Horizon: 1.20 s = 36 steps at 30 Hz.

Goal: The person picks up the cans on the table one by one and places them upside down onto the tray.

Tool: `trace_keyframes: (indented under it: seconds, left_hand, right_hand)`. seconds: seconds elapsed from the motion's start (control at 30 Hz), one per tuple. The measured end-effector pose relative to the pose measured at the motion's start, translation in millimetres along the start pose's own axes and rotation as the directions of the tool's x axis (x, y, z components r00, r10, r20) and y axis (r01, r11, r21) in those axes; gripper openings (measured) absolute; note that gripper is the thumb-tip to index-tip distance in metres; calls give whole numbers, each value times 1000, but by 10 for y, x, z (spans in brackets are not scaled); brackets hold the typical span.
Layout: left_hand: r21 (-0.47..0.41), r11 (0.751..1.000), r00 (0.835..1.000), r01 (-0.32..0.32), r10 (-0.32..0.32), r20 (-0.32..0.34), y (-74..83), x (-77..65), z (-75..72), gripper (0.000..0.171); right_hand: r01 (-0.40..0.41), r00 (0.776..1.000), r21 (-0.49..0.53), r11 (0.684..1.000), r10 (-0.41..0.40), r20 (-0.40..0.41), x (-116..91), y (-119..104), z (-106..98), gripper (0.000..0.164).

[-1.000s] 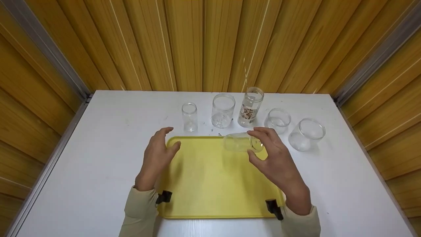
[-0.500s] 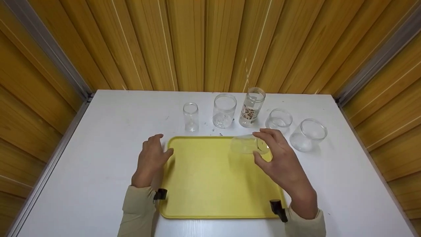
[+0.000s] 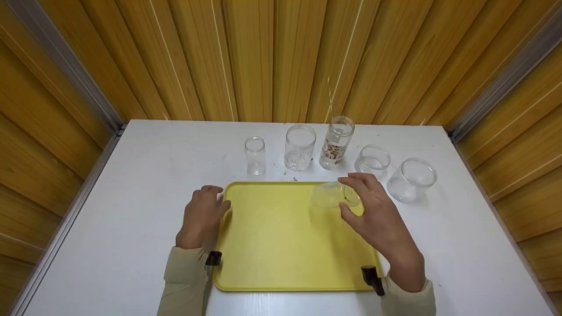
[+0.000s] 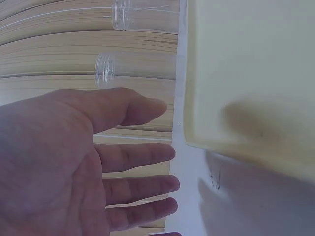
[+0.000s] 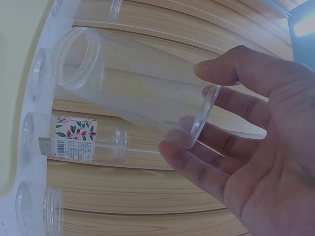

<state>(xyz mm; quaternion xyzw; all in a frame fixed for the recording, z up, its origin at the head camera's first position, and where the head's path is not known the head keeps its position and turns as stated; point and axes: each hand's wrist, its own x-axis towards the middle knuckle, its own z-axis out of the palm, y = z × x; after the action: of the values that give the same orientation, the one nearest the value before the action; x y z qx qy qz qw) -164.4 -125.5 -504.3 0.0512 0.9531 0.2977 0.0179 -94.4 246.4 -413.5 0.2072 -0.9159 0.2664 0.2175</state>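
My right hand [image 3: 373,215] grips a clear jar [image 3: 328,195] by its base end, above the back right of the yellow tray [image 3: 281,287]. The jar lies on its side in the air, with nothing visible inside. In the right wrist view, the fingers and thumb close around the base of this jar [image 5: 133,78], and its threaded, lidless mouth points away from the palm. My left hand [image 3: 202,215] is at the tray's left edge and holds nothing. In the left wrist view, the fingers of that hand [image 4: 59,157] are spread and straight.
Behind the tray stand a narrow clear jar [image 3: 255,158], a wider jar [image 3: 299,149] and a tall jar with a floral label [image 3: 334,147]. A low jar [image 3: 372,160] and a rounded jar [image 3: 410,182] stand at right. A wood-patterned wall [image 3: 254,61] borders the white table [image 3: 131,197].
My left hand has moved left, from over the tray's corner to its edge. My right hand has shifted slightly right with the jar in its grip. The standing jars keep their places.
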Motion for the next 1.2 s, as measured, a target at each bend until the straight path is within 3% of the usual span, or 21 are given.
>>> trace_keyframes:
  seconds: [0.47,0.73,1.03,1.2]
  left_hand:
    - [16,1000,1000,11,-11,25,-9,10,37,43]
    - [38,999,999,18,-20,35,-11,31,63,44]
    - [64,998,999,22,-24,29,-27,41,76,42]
    - [72,997,999,27,-30,34,-41,43,82,42]
  right_hand:
    - [-83,995,-9,997,83,59,-7,32,-56,49]
    - [-174,974,-19,984,175,140,-33,33,-97,47]
    - [-178,974,5,984,176,141,-43,75,-100,47]
    - [-223,960,-2,975,220,175,-27,110,-101,46]
